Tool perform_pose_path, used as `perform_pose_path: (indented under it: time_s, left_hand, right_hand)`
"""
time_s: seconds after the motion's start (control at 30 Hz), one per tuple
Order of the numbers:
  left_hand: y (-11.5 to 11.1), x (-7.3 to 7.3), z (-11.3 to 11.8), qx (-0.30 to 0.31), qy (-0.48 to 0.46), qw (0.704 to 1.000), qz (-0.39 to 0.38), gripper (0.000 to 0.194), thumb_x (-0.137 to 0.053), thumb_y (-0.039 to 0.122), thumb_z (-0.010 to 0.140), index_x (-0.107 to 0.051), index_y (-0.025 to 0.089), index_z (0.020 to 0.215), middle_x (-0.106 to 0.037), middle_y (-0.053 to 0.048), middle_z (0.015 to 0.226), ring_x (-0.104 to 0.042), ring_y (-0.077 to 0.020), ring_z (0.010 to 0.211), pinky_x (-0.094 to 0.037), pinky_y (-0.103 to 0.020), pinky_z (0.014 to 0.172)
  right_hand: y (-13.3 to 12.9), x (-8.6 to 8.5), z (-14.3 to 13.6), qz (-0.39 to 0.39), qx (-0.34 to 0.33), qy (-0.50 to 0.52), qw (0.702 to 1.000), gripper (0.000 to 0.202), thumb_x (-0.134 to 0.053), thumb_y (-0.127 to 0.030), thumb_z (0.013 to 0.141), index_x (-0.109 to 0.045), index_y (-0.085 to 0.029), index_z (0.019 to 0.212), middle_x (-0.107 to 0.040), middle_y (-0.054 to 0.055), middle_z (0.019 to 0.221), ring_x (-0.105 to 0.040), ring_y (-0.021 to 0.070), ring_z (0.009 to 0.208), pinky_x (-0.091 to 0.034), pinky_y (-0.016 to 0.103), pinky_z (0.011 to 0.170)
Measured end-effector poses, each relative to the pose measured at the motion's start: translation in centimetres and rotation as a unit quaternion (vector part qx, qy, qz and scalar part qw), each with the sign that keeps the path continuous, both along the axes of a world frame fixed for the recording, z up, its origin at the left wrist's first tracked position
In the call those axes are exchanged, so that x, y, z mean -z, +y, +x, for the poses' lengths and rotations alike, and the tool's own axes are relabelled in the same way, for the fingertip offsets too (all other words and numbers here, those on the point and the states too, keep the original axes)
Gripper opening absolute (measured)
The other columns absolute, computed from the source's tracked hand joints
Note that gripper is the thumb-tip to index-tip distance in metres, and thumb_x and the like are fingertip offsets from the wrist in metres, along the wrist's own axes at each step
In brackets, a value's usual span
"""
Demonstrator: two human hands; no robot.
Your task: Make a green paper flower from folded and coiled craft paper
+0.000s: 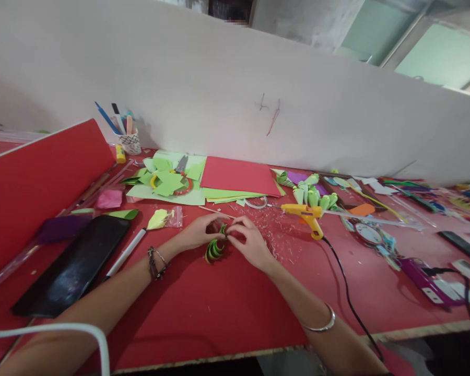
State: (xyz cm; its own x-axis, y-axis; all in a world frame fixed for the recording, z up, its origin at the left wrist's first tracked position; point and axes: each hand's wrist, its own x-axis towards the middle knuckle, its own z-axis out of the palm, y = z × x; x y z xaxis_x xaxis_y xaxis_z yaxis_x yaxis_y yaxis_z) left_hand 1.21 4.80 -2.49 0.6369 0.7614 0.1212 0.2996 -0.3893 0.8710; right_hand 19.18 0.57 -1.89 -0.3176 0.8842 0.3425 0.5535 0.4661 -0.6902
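A curled green paper strip [214,250] with ridged folds hangs between my two hands, just over the red tabletop [203,313]. My left hand [200,231] pinches its upper end from the left, thumb and finger pressed together. From the right, the fingertips of my right hand [249,241] close on the same top end. Fingers partly hide where they grip it. Left of my left hand lies a small bag with pale yellow paper [156,219]. A yellow glue gun [305,216] rests to the right of my right hand, its black cord running down toward the table edge.
Behind my hands are red sheets [238,176], green paper cutouts [168,183], scissors [182,164] and rolled green paper cones [311,193]. A black tablet-like slab [74,266] and a white marker [125,254] lie left. At right sits a purple power strip [429,282].
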Motion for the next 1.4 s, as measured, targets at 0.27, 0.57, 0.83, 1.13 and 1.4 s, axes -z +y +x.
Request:
perform_pose_path:
  time_s: [0.27, 0.57, 0.83, 1.13, 1.4]
  left_hand:
    - [-0.21, -0.47, 0.05, 0.002, 0.007, 1.0, 0.009, 0.04, -0.058, 0.026, 0.071, -0.048, 0.02, 0.109, -0.058, -0.004, 0.096, -0.053, -0.0142, 0.078, -0.043, -0.028, 0.071]
    - [-0.21, -0.52, 0.11, 0.008, 0.02, 1.0, -0.008, 0.039, -0.059, 0.025, 0.071, -0.048, 0.018, 0.108, -0.059, -0.003, 0.087, -0.053, -0.0121, 0.068, -0.043, -0.026, 0.065]
    - [-0.29, -0.42, 0.17, 0.014, 0.004, 1.0, 0.022, 0.033, -0.053, 0.029, 0.076, -0.048, 0.018, 0.107, -0.057, -0.005, 0.103, -0.053, -0.0152, 0.085, -0.042, -0.029, 0.076]
    - [-0.19, -0.21, 0.26, -0.003, 0.016, 1.0, 0.017, 0.03, -0.052, 0.03, 0.076, -0.05, 0.017, 0.103, -0.057, -0.003, 0.089, -0.051, -0.0138, 0.074, -0.043, -0.027, 0.068]
    - [-0.07, -0.06, 0.08, 0.004, 0.005, 1.0, 0.002, 0.032, -0.049, 0.03, 0.078, -0.047, 0.018, 0.108, -0.055, -0.002, 0.083, -0.051, -0.0127, 0.071, -0.043, -0.025, 0.065]
  right_hand:
    - [0.14, 0.21, 0.31, -0.004, 0.035, -0.002, 0.999, 0.009, -0.051, -0.016, 0.076, -0.058, -0.021, 0.077, -0.049, 0.003, 0.087, -0.049, 0.016, 0.086, -0.039, 0.032, 0.079]
    - [0.33, 0.47, 0.42, -0.019, 0.065, -0.004, 0.998, 0.009, -0.049, -0.014, 0.075, -0.056, -0.02, 0.077, -0.049, 0.003, 0.085, -0.05, 0.0157, 0.081, -0.04, 0.03, 0.076]
    - [-0.16, -0.3, -0.03, 0.009, 0.017, 0.006, 1.0, 0.008, -0.05, -0.012, 0.073, -0.05, -0.019, 0.075, -0.049, 0.002, 0.082, -0.049, 0.0155, 0.081, -0.039, 0.029, 0.076]
    - [-0.22, 0.02, -0.13, 0.02, 0.008, -0.002, 1.0, 0.004, -0.055, -0.021, 0.074, -0.058, -0.021, 0.076, -0.047, 0.002, 0.084, -0.049, 0.0153, 0.083, -0.04, 0.03, 0.077]
    - [-0.3, -0.18, -0.1, 0.021, 0.012, -0.01, 1.0, 0.007, -0.057, -0.021, 0.074, -0.06, -0.022, 0.08, -0.048, 0.002, 0.083, -0.05, 0.0148, 0.081, -0.04, 0.029, 0.075]
